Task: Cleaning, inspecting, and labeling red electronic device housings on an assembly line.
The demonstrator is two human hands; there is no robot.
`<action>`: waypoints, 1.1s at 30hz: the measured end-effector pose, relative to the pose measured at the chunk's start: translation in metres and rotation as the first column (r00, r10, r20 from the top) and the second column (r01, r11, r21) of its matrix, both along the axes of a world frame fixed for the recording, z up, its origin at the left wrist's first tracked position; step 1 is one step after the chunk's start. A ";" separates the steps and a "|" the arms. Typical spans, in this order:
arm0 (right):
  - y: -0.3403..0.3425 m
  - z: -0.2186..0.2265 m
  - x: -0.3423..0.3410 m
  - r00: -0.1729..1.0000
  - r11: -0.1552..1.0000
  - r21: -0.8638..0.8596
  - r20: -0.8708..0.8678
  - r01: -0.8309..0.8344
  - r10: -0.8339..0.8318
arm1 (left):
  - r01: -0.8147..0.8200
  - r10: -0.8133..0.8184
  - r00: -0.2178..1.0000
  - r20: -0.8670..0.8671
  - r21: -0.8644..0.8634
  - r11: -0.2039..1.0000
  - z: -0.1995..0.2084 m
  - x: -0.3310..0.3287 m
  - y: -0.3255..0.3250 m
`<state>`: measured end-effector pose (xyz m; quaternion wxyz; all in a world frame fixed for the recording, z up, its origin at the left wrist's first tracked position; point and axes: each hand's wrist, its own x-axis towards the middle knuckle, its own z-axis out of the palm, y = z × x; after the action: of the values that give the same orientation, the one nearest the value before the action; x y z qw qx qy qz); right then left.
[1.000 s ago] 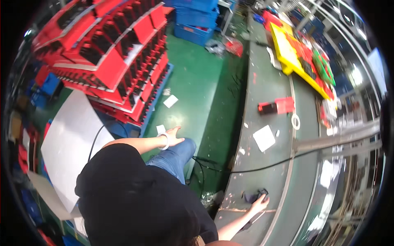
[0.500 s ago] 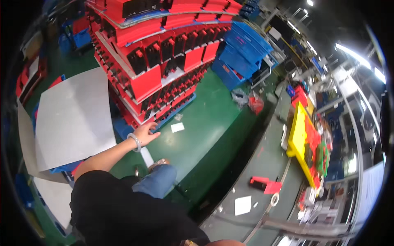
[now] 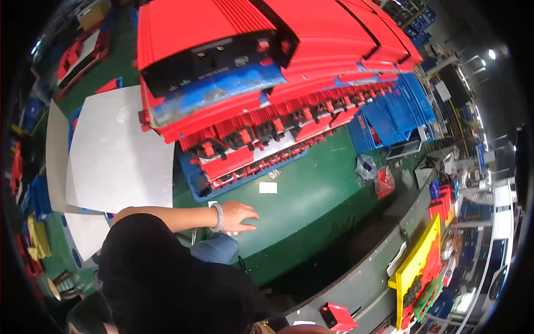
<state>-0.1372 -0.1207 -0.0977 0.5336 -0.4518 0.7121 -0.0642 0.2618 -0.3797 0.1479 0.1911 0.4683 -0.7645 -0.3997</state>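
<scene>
Near the lower centre, our left hand (image 3: pixel 238 217) hangs with fingers loosely spread, holding nothing; our right hand is out of view, so we cannot tell its state. Beyond, at upper centre, a stack of red housings (image 3: pixel 317 61) stands on a blue pallet (image 3: pixel 194 179). We judge each housing stiff and fairly heavy, best held under both ends. The frame cuts off the stack's top; its far side is hidden.
</scene>
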 end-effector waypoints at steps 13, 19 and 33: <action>-0.212 0.195 0.104 0.960 0.956 -0.252 0.192 -0.153 0.204 | -0.232 0.231 0.973 -0.013 -0.022 0.973 0.062 0.058 0.026; -0.343 0.354 0.186 0.863 0.637 -0.696 0.050 -0.330 0.502 | -0.055 0.242 0.912 -0.330 0.489 0.871 0.109 0.079 0.044; -0.456 0.533 0.318 0.454 -0.529 -0.838 -0.527 -0.136 0.718 | -0.876 0.737 -0.037 -0.675 0.377 0.302 0.168 0.041 0.088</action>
<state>0.1807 -0.5762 0.4353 0.0800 -0.9199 -0.0564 -0.3799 0.3028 -0.2918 0.3162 0.7252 0.5863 -0.2055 -0.2969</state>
